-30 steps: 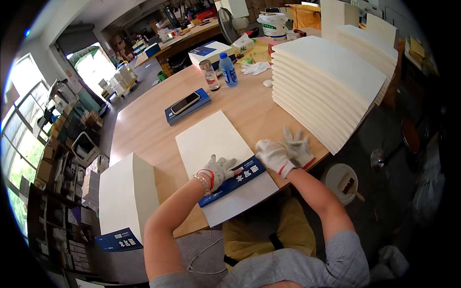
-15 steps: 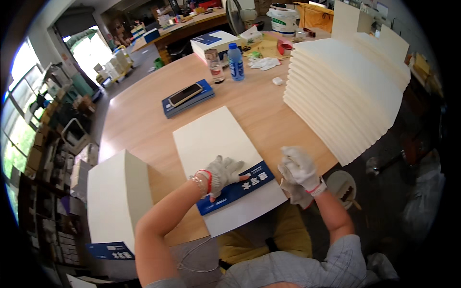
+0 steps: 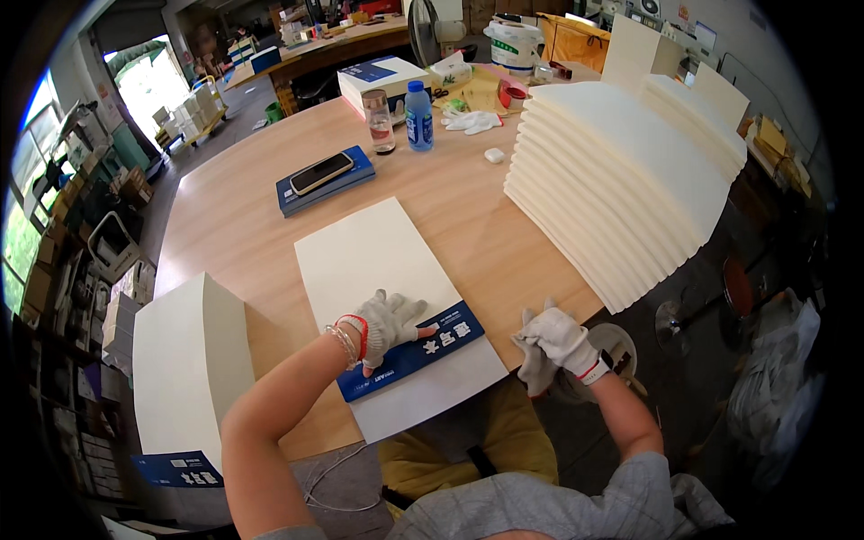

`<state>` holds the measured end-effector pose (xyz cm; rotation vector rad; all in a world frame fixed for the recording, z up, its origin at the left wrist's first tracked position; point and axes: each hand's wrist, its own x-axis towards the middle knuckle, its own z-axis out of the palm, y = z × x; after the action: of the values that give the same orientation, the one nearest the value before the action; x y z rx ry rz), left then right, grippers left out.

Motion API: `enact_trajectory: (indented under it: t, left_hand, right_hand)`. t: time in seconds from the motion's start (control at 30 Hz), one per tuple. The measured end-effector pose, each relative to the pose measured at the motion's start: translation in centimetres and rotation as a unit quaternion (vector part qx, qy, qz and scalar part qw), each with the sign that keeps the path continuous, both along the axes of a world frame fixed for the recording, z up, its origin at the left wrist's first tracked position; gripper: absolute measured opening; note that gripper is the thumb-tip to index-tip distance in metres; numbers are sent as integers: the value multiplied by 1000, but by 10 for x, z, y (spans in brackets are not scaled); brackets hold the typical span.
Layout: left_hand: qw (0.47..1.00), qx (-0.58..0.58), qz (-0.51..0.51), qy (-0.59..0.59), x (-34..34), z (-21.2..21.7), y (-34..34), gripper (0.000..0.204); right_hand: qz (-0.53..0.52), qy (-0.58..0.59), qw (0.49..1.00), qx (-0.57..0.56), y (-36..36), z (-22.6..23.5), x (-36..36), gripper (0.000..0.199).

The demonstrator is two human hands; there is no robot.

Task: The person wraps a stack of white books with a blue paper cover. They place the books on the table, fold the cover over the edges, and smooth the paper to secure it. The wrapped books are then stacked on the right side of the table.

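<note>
My left hand (image 3: 385,326), in a white knit glove with bare fingertips showing, lies with spread fingers on a large cream sketch pad (image 3: 364,247). Its thumb and forefinger rest on the dark blue printed band (image 3: 409,360) across the pad's near end. A white sheet (image 3: 436,391) sticks out from under that band toward me. At the table's near right edge, my right hand (image 3: 560,340), also gloved, is closed on a crumpled greyish-white cloth (image 3: 536,371) that hangs below the fingers.
A tall stack of cream pads (image 3: 621,171) stands on the right, and another pad stack (image 3: 184,360) on the left. Farther back are a phone (image 3: 322,174) on blue books (image 3: 355,180), a blue bottle (image 3: 418,117), a clear tumbler (image 3: 379,123) and a white glove (image 3: 472,121).
My right hand has dropped slightly toward me and away from the pad, still with the cloth. My left hand stays on the band. The whole view has shifted a little.
</note>
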<state>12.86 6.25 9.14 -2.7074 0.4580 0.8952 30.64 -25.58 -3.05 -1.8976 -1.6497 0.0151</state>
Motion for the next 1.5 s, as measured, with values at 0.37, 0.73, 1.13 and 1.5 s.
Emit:
enact_trajectory:
  t: [0.37,0.73,1.13,1.5]
  left_hand:
    - [1000,4,-6,-10,-4,6,-6,119]
    - [1000,4,8,5,1,3,-3,121]
    - [1000,6,-5,-8,-1,5,-9,121]
    - [1000,5,5,-7,-3,5,-9,123]
  right_hand:
    - [-114,-20,971,210,2,-34,-26,28]
    - [-175,174,878,-410,-51,-241,-109,34]
    - [-170,499,739,419,-120,-61,-76,11]
    - [-4,569,606,556,2,82,-17,15]
